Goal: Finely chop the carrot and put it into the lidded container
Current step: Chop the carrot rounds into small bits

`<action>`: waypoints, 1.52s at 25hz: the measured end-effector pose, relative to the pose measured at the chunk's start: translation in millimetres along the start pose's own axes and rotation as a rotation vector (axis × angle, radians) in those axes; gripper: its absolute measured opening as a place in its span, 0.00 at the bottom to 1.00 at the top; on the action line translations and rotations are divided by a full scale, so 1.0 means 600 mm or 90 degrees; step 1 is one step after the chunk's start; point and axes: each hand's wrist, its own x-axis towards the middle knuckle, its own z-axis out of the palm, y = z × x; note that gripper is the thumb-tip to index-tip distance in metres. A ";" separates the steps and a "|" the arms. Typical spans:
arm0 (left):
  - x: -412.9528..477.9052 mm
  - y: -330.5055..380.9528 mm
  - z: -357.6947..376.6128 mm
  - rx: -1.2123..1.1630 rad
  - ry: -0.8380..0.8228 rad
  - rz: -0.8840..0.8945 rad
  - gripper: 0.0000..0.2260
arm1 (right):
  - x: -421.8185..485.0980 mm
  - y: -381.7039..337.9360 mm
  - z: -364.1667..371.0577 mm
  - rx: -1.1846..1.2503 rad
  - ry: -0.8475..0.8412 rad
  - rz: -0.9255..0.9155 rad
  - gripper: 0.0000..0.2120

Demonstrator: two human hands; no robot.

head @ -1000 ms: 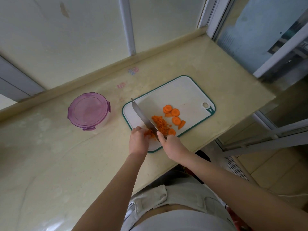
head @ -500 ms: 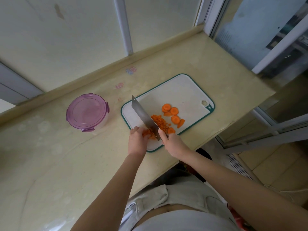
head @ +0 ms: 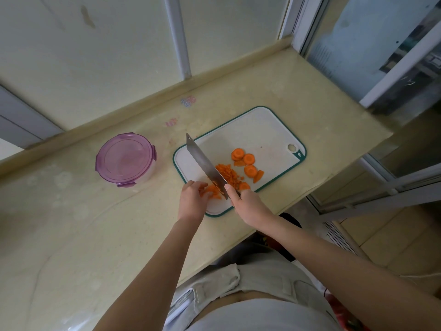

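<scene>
The right hand (head: 248, 203) grips a cleaver (head: 205, 163) mid-chop while the left hand (head: 192, 200) pins carrot pieces (head: 211, 189) with curled fingers on the cutting board (head: 262, 130). Over the last second the minced pile (head: 229, 175) has barely grown. Round slices (head: 249, 159) still wait uncut, and the purple-lidded container (head: 124, 160) sits closed on the desk (head: 71, 223).

No legible text, brand or number. Small pink-and-blue marks (head: 188, 101) on the beige stone tabletop (head: 71, 223), at 11 o'clock from the white green-rimmed plastic cutting board (head: 250, 130): unreadable.
</scene>
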 end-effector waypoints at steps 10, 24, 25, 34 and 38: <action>0.008 0.006 0.004 0.014 -0.006 -0.040 0.07 | 0.004 -0.003 0.015 -0.038 -0.020 0.052 0.28; 0.008 0.004 0.003 -0.001 -0.009 -0.027 0.05 | 0.015 0.004 0.032 -0.046 0.012 0.048 0.27; 0.003 0.004 0.004 -0.004 -0.005 -0.020 0.05 | 0.018 0.008 0.027 -0.031 0.004 0.054 0.28; -0.012 0.016 0.017 -0.039 0.005 0.002 0.06 | 0.027 0.019 0.009 0.019 0.000 0.057 0.28; -0.012 0.021 0.017 -0.036 -0.010 0.011 0.07 | 0.023 0.017 0.004 0.008 0.009 0.048 0.27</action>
